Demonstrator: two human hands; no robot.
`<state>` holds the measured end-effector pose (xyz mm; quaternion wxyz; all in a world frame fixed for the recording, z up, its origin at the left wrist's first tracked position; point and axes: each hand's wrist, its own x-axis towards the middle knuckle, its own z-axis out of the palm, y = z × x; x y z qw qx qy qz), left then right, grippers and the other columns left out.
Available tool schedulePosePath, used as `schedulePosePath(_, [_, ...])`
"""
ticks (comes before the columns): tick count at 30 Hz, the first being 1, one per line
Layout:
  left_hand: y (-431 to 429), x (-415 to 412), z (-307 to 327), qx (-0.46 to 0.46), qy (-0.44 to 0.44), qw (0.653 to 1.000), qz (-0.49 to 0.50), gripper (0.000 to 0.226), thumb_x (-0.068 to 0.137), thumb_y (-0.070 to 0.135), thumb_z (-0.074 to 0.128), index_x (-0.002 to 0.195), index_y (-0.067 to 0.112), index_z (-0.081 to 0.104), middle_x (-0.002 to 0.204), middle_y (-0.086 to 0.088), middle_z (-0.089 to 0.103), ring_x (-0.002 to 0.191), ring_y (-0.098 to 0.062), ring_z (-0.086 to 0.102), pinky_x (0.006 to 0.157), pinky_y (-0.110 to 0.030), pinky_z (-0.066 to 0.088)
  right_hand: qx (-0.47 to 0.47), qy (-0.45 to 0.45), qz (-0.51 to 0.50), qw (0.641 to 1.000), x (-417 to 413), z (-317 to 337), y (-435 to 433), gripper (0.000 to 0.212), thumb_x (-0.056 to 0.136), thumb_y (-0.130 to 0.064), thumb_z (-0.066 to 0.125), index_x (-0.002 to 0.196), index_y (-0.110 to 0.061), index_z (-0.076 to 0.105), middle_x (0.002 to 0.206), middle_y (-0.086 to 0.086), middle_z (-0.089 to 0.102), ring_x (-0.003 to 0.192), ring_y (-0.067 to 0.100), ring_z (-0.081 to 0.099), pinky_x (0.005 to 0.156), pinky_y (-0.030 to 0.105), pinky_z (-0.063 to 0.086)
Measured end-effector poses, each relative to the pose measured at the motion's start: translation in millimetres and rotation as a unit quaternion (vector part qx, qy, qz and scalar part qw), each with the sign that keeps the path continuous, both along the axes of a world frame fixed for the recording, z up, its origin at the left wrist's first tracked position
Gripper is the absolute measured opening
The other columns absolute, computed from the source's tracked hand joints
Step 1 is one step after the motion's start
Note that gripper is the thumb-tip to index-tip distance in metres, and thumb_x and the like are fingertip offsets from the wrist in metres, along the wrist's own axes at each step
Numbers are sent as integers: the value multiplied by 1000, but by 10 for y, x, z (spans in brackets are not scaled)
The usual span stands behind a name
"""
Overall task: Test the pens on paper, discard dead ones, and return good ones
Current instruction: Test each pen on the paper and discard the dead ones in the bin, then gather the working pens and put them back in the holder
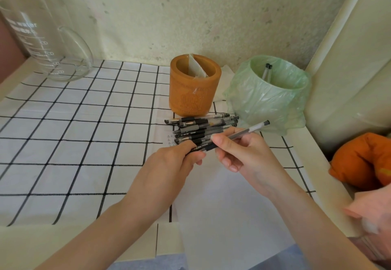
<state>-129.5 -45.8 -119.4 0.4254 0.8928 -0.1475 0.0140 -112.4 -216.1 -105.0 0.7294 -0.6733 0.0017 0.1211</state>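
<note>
Head view: left hand (179, 157) and right hand (239, 153) meet above the desk (84, 132), sharing one pen (255, 128); its clear tail points to 2 o'clock
Left hand: fingers (191, 153) curled tight round the dark front end of the pen, hiding the tip; likely bracing it so a cap can come off, though no cap can be made out
Right hand: thumb and forefinger pinch the barrel at mid-length; the other fingers are loosely bent below it and hold nothing
Pen pile (203, 125): at 12 o'clock from the hands, lying flat and parallel on the desk; probably the untested stock, kept within easy reach
Holder (193, 92): orange-brown cup beyond the pile at 12 o'clock; a folded white slip stands in it and no pens show; seemingly the home for good ones
Bin (268, 100): green-bagged, at 1 o'clock; two spent pens (267, 71) lean inside, so it serves for rejects
Paper (222, 195): white sheet at 6 o'clock, under the hands, ready for a scribble
</note>
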Motion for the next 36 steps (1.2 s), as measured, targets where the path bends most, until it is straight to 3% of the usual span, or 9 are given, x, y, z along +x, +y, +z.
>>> schedulePosePath(6, [3, 105, 58, 22, 16, 1000, 14, 46, 74, 68, 26, 79, 34, 55, 63, 9, 59, 58, -4, 55, 58, -22, 45, 72, 78, -29, 994, 84, -60, 8, 32, 83, -27, 63, 92, 3, 62, 62, 5, 62, 51, 10, 54, 46, 16, 42])
schedulePosePath(9, [104, 208, 44, 85, -11, 994, 62, 45, 83, 62, 28, 95, 31, 58, 81, 12, 60, 69, -3, 56, 64, -24, 47, 81, 121, -13, 989, 126, -73, -65, 24, 93, -15, 55, 98, 5, 65, 82, 15, 73, 69, 15, 69, 52, 18, 51])
schedulePosePath(12, [223, 289, 21, 96, -27, 990, 96, 29, 91, 49, 37, 97, 29, 58, 85, 13, 60, 70, -4, 57, 65, -25, 48, 12, 117, 1, 993, 109, -99, -83, 26, 95, -11, 51, 100, 10, 65, 91, 19, 73, 75, 19, 72, 51, 20, 51])
schedulePosePath(19, [223, 315, -40, 105, -37, 990, 81, 16, 94, 34, 46, 99, 29, 60, 83, 16, 58, 72, -3, 56, 60, -12, 39, -168, 64, -45, 983, 94, -155, -49, 25, 97, -13, 51, 83, 2, 63, 68, 14, 72, 51, 21, 67, 38, 23, 44])
schedulePosePath(22, [208, 303, -55, 111, -59, 990, 67, 18, 92, 30, 50, 106, 26, 60, 93, 13, 57, 83, -5, 52, 68, -13, 37, -197, 68, -36, 977, 84, -149, -54, 26, 97, -15, 51, 80, 0, 63, 64, 14, 71, 47, 20, 64, 37, 22, 42])
schedulePosePath(24, [183, 324, -53, 128, -101, 986, 44, 29, 87, 33, 55, 114, 22, 58, 107, 8, 56, 101, -9, 48, 84, -17, 36, -198, 81, -23, 977, 74, -128, -64, 26, 97, -16, 52, 81, 1, 63, 65, 16, 71, 47, 21, 64, 37, 22, 42])
schedulePosePath(27, [92, 399, -36, 163, -111, 980, -14, 61, 77, 54, 50, 128, 19, 48, 126, 5, 50, 115, -13, 45, 100, -27, 36, -173, 104, -13, 979, 77, -100, -74, 26, 97, -16, 51, 89, 6, 62, 70, 20, 71, 47, 20, 63, 39, 23, 45])
schedulePosePath(31, [-86, 511, -81, 234, -101, 967, -27, 94, 61, 79, 32, 131, 17, 43, 128, 3, 50, 115, -15, 47, 101, -29, 33, -145, 122, -1, 982, 76, -71, -77, 28, 98, -16, 49, 95, 9, 61, 75, 24, 71, 47, 18, 61, 42, 23, 46])
schedulePosePath(36, [-175, 660, -153, 292, -127, 948, 7, 103, 54, 84, 25, 121, 11, 50, 115, -2, 51, 104, -20, 50, 92, -32, 39, -140, 129, 0, 982, 45, -45, -83, 24, 98, -14, 48, 97, 6, 61, 74, 22, 71, 47, 19, 61, 42, 23, 46])
